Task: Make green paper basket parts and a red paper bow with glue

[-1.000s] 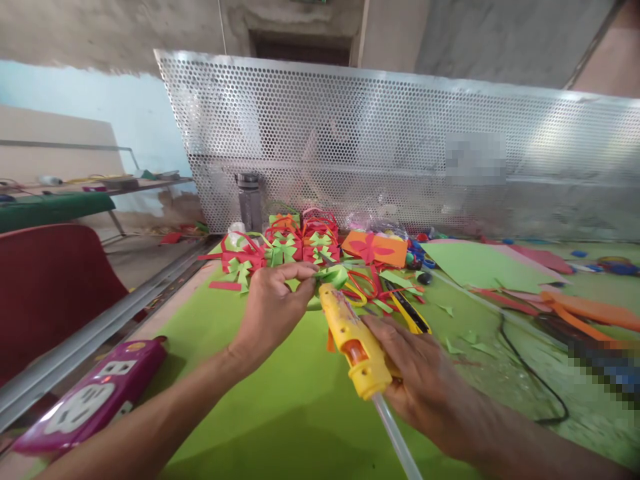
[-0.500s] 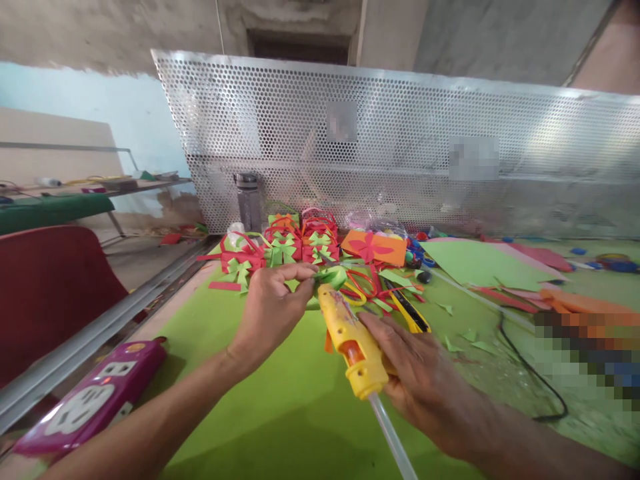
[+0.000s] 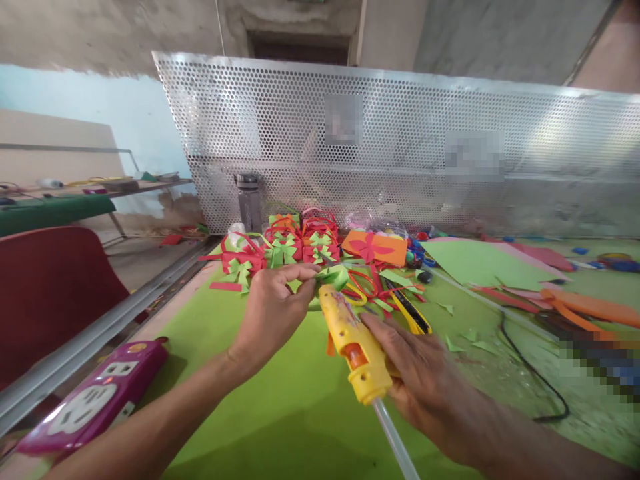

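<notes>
In my right hand [image 3: 420, 373] is a yellow hot glue gun [image 3: 355, 347], with a clear glue stick [image 3: 395, 437] sticking out of its back end. My left hand [image 3: 280, 307] pinches a folded green paper piece [image 3: 333, 277] between thumb and fingers. The glue gun's front end is right at that green piece; its nozzle tip is hidden. Just beyond my hands lie yellow-and-red scissors [image 3: 356, 293] and a yellow-black utility knife [image 3: 411, 312]. Small red boxes with green bows [image 3: 320, 248] and an orange box with a red bow [image 3: 377, 248] stand behind.
A purple power strip [image 3: 100, 397] lies at the left by the table edge. Behind the boxes stand a grey bottle [image 3: 249, 203] and a perforated metal panel [image 3: 400, 133]. Green sheets [image 3: 490, 263], paper scraps and a black cord [image 3: 537, 380] lie at the right.
Almost nothing differs. The glue gun's back end and my right hand have shifted very slightly right and down, while my left hand keeps its pinch on the green paper.
</notes>
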`<state>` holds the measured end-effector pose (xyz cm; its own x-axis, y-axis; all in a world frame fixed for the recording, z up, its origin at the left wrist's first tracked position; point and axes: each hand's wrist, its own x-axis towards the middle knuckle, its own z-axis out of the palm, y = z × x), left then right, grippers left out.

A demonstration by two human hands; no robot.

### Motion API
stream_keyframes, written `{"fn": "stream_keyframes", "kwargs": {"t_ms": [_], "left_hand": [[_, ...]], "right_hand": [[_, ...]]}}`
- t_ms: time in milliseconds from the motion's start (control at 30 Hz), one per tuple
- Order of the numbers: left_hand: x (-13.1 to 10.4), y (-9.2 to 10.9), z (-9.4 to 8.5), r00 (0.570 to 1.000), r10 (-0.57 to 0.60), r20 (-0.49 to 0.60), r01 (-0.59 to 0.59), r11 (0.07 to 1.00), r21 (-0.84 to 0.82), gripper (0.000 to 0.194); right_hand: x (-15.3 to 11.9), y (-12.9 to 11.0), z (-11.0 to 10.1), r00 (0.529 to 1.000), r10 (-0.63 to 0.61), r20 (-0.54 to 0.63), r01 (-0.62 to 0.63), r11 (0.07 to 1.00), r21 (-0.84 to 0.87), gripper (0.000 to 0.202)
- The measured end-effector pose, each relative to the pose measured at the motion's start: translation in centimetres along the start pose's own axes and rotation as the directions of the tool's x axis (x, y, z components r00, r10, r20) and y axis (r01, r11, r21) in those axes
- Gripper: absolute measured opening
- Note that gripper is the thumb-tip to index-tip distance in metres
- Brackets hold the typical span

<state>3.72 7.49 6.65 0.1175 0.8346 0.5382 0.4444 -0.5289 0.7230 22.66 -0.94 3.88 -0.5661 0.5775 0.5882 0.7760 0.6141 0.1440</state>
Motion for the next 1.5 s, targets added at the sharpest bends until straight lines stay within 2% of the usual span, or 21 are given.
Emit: {"fn": "stream_keyframes", "kwargs": {"t_ms": [400,833,1300,1500], "left_hand": [[-0.12,-0.18,-0.01,1.0,0.024,-0.004,-0.024,1.0,0.01,0.017],[-0.2,0.05,0.0,1.0,0.007,-0.008,-0.007,1.0,0.028,0.015],[-0.21,-0.14,0.09,1.0,0.017,-0.02,-0.017,1.0,0.002,0.015],[-0.27,0.02,0.05,0.999,0.033,-0.03,-0.033,0.999,0.008,0.016]], "right_hand": [[-0.59,0.0,0.69,0.999,0.04,0.024,-0.042,0.996,0.074,0.057],[-0.16,-0.1,0.18,0.999,0.046,0.011,-0.047,0.993,0.11,0.058],[0.0,-0.21,-0.13,0.998,0.053,-0.028,-0.05,0.992,0.113,0.05],[-0.15,-0.19,0.07,0.997,0.074,-0.013,-0.072,0.987,0.141,0.056]]}}
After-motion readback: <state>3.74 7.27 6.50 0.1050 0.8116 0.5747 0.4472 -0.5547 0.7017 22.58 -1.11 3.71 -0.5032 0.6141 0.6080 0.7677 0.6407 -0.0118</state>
